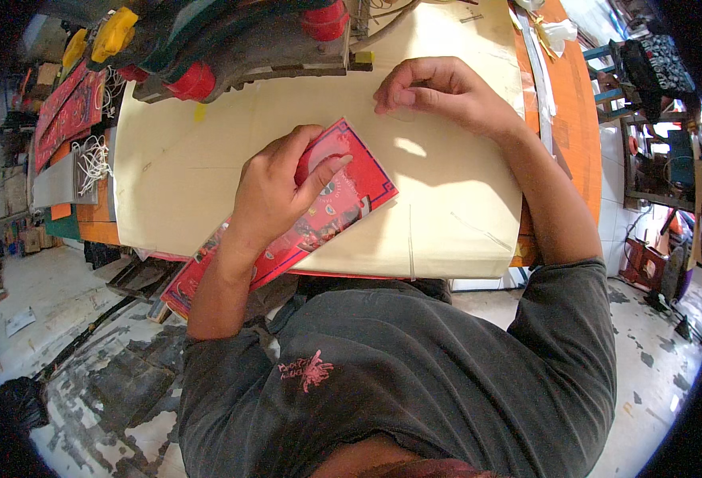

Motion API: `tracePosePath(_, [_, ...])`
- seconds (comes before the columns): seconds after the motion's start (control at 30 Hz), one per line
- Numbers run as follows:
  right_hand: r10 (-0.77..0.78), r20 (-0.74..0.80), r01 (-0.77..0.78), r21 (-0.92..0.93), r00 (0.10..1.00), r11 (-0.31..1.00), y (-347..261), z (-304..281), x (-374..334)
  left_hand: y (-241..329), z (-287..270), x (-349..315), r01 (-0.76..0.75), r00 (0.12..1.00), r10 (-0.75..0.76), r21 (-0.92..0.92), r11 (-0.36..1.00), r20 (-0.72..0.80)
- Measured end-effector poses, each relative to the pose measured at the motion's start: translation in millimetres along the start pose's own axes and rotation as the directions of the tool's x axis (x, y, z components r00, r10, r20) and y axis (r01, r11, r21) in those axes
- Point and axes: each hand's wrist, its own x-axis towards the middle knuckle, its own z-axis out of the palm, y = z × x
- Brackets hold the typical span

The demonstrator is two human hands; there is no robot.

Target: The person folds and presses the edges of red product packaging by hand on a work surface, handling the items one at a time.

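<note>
My left hand (275, 187) is closed on a long, flat red printed paper piece (375, 174) with a blue border line and small pictures. The thumb lies on its upper face, and the fingers curl around its far left edge. This piece slants from the middle of the table toward the lower left, its near end jutting past the table edge beside my left forearm. Apart from it, to the upper right, my right hand (438, 92) hovers with its fingers curled and the thumb against the index finger. Whatever may be between those fingertips is too small to make out.
Pale yellow sheeting covers the work table (462, 183). A dark machine (263, 48) with red parts stands at its far left. White cords (92, 163) and more red printed pieces (68, 107) lie at the left. A metal strip (538, 72) runs along the right side.
</note>
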Motion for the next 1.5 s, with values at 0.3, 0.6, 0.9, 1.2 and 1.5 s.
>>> tracePosePath(0.3, [0.050,-0.032,-0.049,0.032,0.998,0.998,-0.3,2.1,0.0,-1.5,0.9,-1.3,-0.010,1.000,0.010,-0.006,1.000,-0.013])
tracePosePath(0.6, [0.026,-0.024,-0.027,-0.028,0.999,0.999,6.0,-0.3,0.2,-3.8,-0.1,-0.9,-0.038,0.999,0.037,0.053,0.998,0.011])
tracePosePath(0.9, [0.049,0.036,-0.042,-0.176,0.998,0.983,3.6,-0.7,-1.1,-4.4,2.9,0.3,-0.114,0.992,0.117,0.061,0.992,-0.053])
tracePosePath(1.2, [0.003,0.054,0.011,-0.258,0.999,0.966,0.0,2.4,0.1,-1.0,2.0,-1.3,-0.014,1.000,0.014,-0.010,1.000,-0.013])
tracePosePath(1.5, [-0.027,0.053,0.039,-0.255,0.998,0.966,-1.5,4.8,1.0,-0.4,0.7,-3.2,0.057,0.998,-0.057,-0.080,0.995,0.002])
